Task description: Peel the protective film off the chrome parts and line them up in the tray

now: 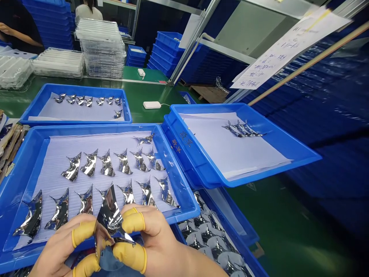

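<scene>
Both my hands, in yellow finger cots, pinch a curved, mirror-shiny foil piece (pixel 111 217) low in the head view. My left hand (pixel 65 246) grips its left side and my right hand (pixel 147 234) its right side and lower tip. Just beneath them lies a bit of blue cloth (pixel 111 258). Directly ahead, a blue tray (pixel 170 165) lined with white ribbed sheet holds rows of similar foil pieces, such as one (pixel 72 167) in the near row. My hands are over the tray's front rim.
A blue tray (pixel 259 161) on the right holds a small overlapping stack of foil pieces. Another blue tray (pixel 77 88) stands behind, with a row of pieces. A lower tray (pixel 207 231) of pieces sits front right. Stacked clear trays, blue bins, and a person stand beyond the green bench.
</scene>
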{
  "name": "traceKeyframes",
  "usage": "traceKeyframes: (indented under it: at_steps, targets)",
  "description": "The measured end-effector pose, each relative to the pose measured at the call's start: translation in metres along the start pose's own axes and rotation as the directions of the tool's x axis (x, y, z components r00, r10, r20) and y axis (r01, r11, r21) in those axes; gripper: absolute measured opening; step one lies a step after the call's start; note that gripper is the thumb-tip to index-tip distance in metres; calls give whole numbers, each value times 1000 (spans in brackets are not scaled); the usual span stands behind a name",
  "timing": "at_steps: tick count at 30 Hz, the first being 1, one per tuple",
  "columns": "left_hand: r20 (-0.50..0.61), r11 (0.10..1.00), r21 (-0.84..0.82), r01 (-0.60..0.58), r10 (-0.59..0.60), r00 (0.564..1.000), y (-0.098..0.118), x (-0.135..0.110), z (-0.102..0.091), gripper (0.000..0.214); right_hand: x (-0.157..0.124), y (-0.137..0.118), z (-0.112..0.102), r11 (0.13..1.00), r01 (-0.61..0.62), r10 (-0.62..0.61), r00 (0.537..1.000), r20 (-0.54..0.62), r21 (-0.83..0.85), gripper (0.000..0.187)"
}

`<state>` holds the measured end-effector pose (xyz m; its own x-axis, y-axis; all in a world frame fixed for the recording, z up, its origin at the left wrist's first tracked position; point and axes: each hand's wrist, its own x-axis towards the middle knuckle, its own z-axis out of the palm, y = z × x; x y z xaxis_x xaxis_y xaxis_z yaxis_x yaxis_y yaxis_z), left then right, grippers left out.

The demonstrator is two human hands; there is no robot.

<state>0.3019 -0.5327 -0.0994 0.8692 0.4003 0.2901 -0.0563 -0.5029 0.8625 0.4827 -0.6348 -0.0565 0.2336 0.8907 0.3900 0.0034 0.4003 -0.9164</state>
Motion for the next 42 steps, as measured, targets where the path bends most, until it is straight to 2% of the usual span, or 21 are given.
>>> traceKeyframes:
  at_steps: [4,6,9,13,19,24,32,37,42]
  targets:
    - [-99,998,-51,32,-37,994,4,0,5,30,-3,2,-2,997,-41,42,999,4,-60,28]
    - [-115,998,-48,37,-42,992,4,-1,5,30,-4,4,-2,994,-57,59,998,17,-90,31]
    - [-43,1000,8,14,-13,999,-4,-5,-1,31,-6,5,-2,990,-74,78,997,29,-120,35]
    - [35,997,74,-10,8,999,-14,-9,-9,47,-7,7,-2,991,-64,68,997,33,-115,29]
    - [5,998,55,28,-29,1000,-15,-9,-8,48,-5,9,-3,996,12,-10,1000,20,-85,21]
    - [14,992,125,-15,14,1000,-16,-6,-11,53,-6,12,-3,993,46,-45,999,9,-104,13]
    - [26,991,115,-71,68,997,-10,-3,-14,51,-7,14,-3,983,74,-70,997,26,-165,18]
    - [70,981,162,-107,97,993,-5,4,-16,43,-6,13,-2,979,64,-58,998,41,-194,20]
    - [24,975,196,-105,102,994,-1,11,-13,31,-7,14,-2,979,89,-86,996,25,-182,13]
